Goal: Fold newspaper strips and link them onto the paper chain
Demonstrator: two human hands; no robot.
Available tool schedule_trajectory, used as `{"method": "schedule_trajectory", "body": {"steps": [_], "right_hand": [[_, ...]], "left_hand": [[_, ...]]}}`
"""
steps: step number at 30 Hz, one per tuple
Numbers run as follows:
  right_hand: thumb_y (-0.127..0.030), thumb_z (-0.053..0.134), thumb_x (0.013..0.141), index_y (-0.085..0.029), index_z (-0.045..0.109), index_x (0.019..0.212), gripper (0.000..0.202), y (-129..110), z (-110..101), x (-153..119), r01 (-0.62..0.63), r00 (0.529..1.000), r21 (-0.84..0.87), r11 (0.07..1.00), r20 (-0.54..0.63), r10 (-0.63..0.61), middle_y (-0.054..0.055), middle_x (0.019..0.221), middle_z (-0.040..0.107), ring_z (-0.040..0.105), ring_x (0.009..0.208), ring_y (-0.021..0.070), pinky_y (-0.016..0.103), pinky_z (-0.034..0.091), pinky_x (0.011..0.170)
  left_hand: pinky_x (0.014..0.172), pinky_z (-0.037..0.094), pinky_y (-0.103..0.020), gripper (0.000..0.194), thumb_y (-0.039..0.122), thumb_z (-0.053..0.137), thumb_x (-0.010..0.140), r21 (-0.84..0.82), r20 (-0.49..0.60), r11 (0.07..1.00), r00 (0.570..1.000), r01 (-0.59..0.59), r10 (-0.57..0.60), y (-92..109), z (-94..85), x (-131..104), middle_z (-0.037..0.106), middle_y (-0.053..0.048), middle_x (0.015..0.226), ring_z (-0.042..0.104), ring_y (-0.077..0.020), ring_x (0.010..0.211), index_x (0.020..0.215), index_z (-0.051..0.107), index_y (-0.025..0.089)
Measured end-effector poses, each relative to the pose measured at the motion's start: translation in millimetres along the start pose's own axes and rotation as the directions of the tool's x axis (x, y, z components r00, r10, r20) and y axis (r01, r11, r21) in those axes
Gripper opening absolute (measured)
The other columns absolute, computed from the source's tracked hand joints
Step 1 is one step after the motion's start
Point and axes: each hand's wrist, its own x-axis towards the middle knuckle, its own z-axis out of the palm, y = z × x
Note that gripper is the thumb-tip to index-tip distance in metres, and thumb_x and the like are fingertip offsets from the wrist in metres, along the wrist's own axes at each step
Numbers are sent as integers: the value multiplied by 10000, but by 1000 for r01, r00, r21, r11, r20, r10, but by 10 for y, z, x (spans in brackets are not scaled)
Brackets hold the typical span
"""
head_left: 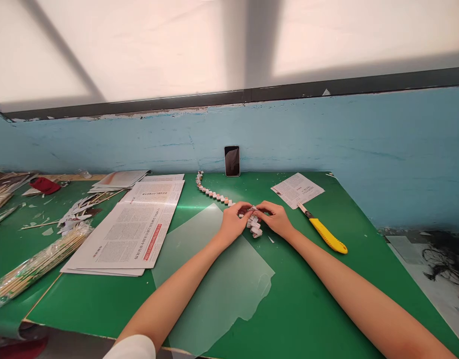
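My left hand (236,219) and my right hand (273,216) meet over the middle of the green table, fingertips pinched together. Between them they grip a zigzag chain of folded newsprint (213,194). Its long tail curves away to the back left, toward the wall. A short folded end (255,228) hangs below my fingertips. Which fold each finger presses is too small to make out. Under my left wrist lies a translucent plastic sheet (218,284) with a ragged right edge. Right of my right hand is a yellow-handled knife (327,235), its blade end touching a square newsprint piece (297,189).
Stacked newspapers (130,224) lie left of the sheet. Farther left are a plastic-wrapped bundle of sticks (40,264), paper scraps (78,212) and a red cloth-like item (45,185). A phone (232,161) leans on the blue wall. The green table's (308,309) right edge slants toward me.
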Motion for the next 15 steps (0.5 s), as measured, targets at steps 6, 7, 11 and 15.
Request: {"method": "schedule_trajectory", "body": {"steps": [6,7,11,15], "right_hand": [[-385,656,971,-249,716,954,150,29,23,-25,162,983,-122,979,-63,-171,52,838,696,649,745,213,366,538,693],[-378,647,977,-253,714,971,142,41,27,-33,178,980,-132,975,-64,-188,56,852,701,652,752,215,369,542,697],[-366,627,991,-262,712,1015,137,84,31,-64,208,973,-178,962,-63,-223,67,886,706,665,778,219,374,565,719],[-329,613,1001,-260,713,1025,123,97,24,-87,262,953,-260,929,-82,-292,72,894,708,678,786,211,354,577,721]], "left_hand": [[784,561,-322,145,343,664,896,21,31,997,997,73,-74,190,-32,17,747,-45,888,698,-196,815,924,725,214],[784,563,-322,152,354,672,893,26,24,996,996,81,-82,211,-27,11,746,-45,888,698,-195,815,921,724,214],[752,564,-320,180,381,718,864,1,-31,996,996,86,-86,260,11,-22,744,-49,885,692,-194,798,926,723,212],[758,561,-324,191,382,727,868,-12,-63,999,997,53,-54,280,43,-60,751,-53,913,694,-197,804,965,741,219]]}}
